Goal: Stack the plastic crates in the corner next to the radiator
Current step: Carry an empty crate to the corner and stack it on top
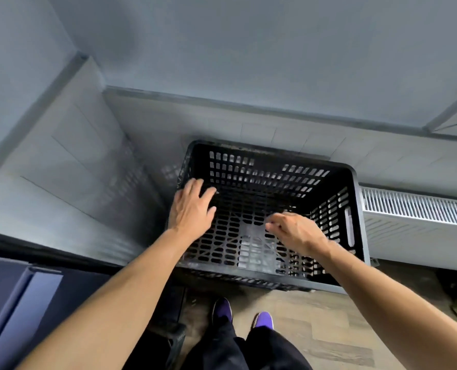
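A black slotted plastic crate [264, 166] stands in the tiled corner, its open top facing me, with the white radiator [419, 206] directly to its right. My left hand [191, 206] hovers over the crate's left side with fingers spread and holds nothing. Over the crate's middle right, my right hand [298, 232] hangs with fingers loosely curled, also empty. The crate's rim sits high, near hand level; I cannot tell whether other crates lie under it.
Tiled walls [69, 166] close the corner at left and behind. A dark blue panel [21, 297] and another black item [171, 340] sit at lower left. Wooden floor [315, 329] lies under my purple shoes [263, 319].
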Available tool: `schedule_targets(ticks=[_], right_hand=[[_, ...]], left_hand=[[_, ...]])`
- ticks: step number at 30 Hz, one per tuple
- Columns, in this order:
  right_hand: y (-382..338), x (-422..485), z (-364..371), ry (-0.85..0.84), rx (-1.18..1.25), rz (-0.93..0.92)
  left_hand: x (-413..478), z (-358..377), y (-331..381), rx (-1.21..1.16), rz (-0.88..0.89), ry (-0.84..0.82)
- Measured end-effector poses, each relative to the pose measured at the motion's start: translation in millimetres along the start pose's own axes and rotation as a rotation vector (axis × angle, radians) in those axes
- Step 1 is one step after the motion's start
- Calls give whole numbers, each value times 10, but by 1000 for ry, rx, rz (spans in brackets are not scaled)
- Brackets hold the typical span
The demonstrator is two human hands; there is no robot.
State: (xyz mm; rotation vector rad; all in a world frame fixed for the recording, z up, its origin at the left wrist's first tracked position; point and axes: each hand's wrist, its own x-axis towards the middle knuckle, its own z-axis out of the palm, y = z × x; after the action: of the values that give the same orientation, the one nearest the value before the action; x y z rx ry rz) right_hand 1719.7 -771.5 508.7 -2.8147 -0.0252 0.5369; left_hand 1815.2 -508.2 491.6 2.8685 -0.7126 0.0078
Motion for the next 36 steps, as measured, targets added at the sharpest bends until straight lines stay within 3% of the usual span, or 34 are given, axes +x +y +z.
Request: schedule_targets(ticks=[5, 17, 22, 29, 36], right_hand=[[-143, 559, -369, 78, -23, 27], [-378, 1502, -704, 162, -103, -83], [-390, 1770, -648, 143, -142, -84], [-416, 2003, -448, 108, -87, 19], [-395, 2090, -390, 144, -97, 9]], left_hand=[[265, -26, -278, 115, -142, -84], [759, 94, -330, 1, -232, -150], [791, 166, -416, -58, -260, -82], [764, 160, -481, -376, -357, 58], [815, 161, -478, -373, -398, -5]])
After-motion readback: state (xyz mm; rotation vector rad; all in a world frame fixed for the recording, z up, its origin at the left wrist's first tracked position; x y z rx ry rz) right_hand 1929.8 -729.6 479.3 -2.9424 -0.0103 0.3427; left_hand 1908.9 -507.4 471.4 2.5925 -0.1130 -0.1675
